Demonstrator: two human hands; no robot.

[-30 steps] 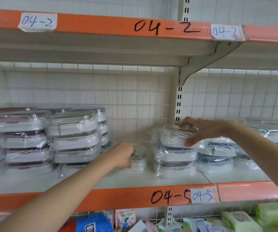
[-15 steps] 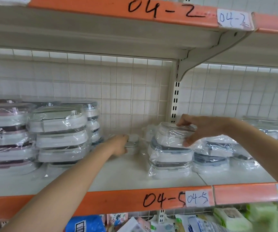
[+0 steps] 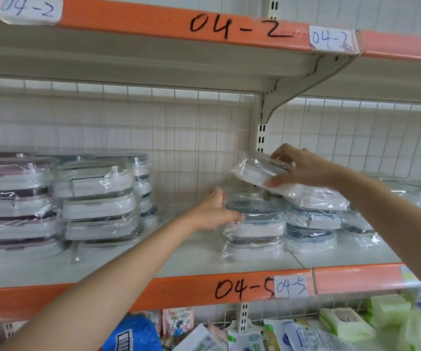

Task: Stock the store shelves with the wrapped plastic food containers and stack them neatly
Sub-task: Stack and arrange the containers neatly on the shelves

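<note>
We see a white shelf [image 3: 191,262] with an orange front edge marked "04-5" by hand and again on a paper label [image 3: 290,286]; the back is white wire grid [image 3: 153,138] over pale tile. The upper shelf [image 3: 153,29] has the same orange edge, marked "04-2", with two paper labels, and a white bracket [image 3: 303,84] holds it on a slotted upright. On the left we count two front stacks of wrapped containers, left stack [image 3: 14,201] with pink-grey lids, four high, and second stack [image 3: 95,201], four high, plus a third stack [image 3: 142,183] behind, partly hidden, count unclear. In the middle, a stack of two [image 3: 255,231] with blue-grey lids. Beside it to the right a further pile [image 3: 310,224], about three high, and more wrapped ones far right, blurred, so we can't count them. Right hand [image 3: 303,168] grips one wrapped container [image 3: 257,171], tilted, lifted in the air above the middle stack, thumb under, fingers over the lid. Left hand [image 3: 217,211] has fingers extended, touching the left side of the stack of two's top container, holding nothing. Below, the lower shelf holds green wipe packs [image 3: 386,315], a blue bag [image 3: 133,335] and other packets.
</note>
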